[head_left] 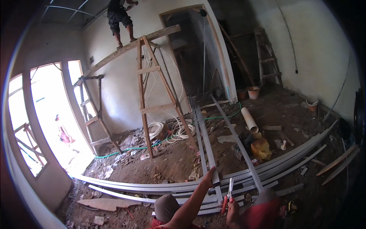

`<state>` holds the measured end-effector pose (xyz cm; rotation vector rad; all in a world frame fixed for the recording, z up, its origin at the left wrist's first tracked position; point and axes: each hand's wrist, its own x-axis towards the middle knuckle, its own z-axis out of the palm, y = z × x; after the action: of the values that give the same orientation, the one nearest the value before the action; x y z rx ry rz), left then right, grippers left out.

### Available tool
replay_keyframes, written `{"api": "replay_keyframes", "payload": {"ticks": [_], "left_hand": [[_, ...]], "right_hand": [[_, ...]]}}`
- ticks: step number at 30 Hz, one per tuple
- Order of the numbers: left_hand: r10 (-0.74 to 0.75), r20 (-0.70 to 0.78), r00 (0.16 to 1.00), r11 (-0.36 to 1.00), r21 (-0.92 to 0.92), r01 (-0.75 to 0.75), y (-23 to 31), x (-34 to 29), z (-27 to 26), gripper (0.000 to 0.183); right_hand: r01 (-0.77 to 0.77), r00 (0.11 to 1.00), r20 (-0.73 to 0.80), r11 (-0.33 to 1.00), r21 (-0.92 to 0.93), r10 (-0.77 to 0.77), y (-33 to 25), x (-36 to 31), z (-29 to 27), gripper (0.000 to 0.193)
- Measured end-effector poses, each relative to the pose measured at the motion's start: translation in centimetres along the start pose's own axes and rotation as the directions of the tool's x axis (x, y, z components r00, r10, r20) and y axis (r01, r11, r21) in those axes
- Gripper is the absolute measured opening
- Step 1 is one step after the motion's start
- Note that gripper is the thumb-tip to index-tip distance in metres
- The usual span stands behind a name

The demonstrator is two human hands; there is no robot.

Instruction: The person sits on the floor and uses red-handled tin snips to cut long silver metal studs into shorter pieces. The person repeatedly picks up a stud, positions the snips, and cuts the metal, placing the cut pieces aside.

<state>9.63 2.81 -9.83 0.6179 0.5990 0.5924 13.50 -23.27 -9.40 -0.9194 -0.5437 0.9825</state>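
My left hand [209,178] is closed around the near end of a long silvery metal channel [206,143], which stretches away toward the doorway. In my right hand [232,212] is a pair of tin snips [230,188] with red handles, blades pointing up and away from me. The snips are just right of the channel's end, apart from it as far as I can see. Another metal channel [238,141] runs alongside on the right. Beneath them, a bundle of long metal profiles [133,186] lies crosswise on the ground before my knees.
A person [119,19] stands on a raised plank [110,58] carried by wooden trestles [143,95]. Coiled white cable [179,130] and a green hose [133,148] cross the dirt floor. A white pipe [249,120], a yellow bag [261,149] and buckets [253,92] are farther right.
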Motion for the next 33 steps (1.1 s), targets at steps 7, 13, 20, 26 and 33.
{"api": "replay_keyframes", "payload": {"ticks": [7, 13, 20, 26, 33], "left_hand": [[-0.050, -0.030, 0.998, 0.998, -0.046, 0.049, -0.7, -0.1, -0.9, 0.039], [0.051, -0.053, 0.997, 0.997, -0.050, -0.053, -1.5, -1.2, -1.2, 0.035], [-0.047, -0.094, 0.994, 0.996, -0.084, 0.039, -2.1, -1.6, -4.1, 0.038], [-0.013, -0.051, 0.999, 0.999, -0.047, 0.011, -2.6, -0.7, -5.4, 0.042], [-0.029, -0.082, 0.996, 0.992, -0.126, 0.018, -2.7, -0.4, -3.3, 0.043]], "right_hand": [[-0.150, 0.988, 0.017, 0.959, 0.239, 0.151, -3.2, -0.5, -1.5, 0.044], [0.094, 0.989, 0.116, 0.995, 0.024, -0.097, -10.2, -1.7, 1.2, 0.043], [0.320, 0.939, 0.203, 0.923, -0.215, -0.278, -12.6, 3.3, 0.0, 0.031], [0.202, 0.978, 0.114, 0.938, -0.281, -0.176, -9.8, 5.2, -3.4, 0.030], [0.137, 0.989, -0.050, 0.989, -0.049, -0.139, -9.5, 5.5, -3.9, 0.035]]}}
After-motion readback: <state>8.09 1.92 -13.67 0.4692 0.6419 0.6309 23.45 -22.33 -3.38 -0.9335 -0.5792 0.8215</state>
